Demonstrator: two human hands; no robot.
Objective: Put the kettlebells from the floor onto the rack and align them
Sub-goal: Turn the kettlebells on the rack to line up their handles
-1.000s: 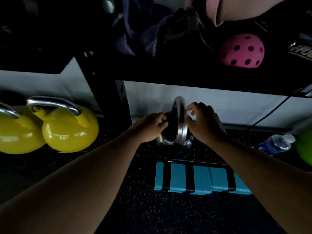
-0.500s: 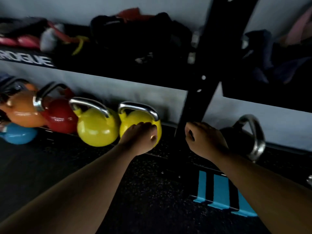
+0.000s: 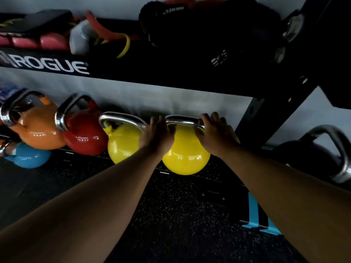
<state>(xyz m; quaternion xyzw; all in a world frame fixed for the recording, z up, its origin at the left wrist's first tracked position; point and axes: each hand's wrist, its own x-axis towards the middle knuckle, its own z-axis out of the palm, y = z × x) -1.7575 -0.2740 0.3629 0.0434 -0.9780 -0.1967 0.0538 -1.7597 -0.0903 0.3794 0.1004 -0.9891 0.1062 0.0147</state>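
Observation:
A row of kettlebells stands on the low shelf of the black rack: orange, red, yellow and a second yellow kettlebell. My left hand rests on the left end of the second yellow one's steel handle and shoulder. My right hand curls over the right end of that handle. A blue kettlebell sits lower at the far left. Right of the rack post stands a black kettlebell with a steel handle.
The upper shelf, marked ROGUE, holds pink pads, bands and a black bag. Dark speckled rubber floor lies below. A blue and black object lies on the floor at the lower right.
My view swung left from the black kettlebell to the coloured row. Both hands left the black kettlebell and came onto the right yellow kettlebell's handle.

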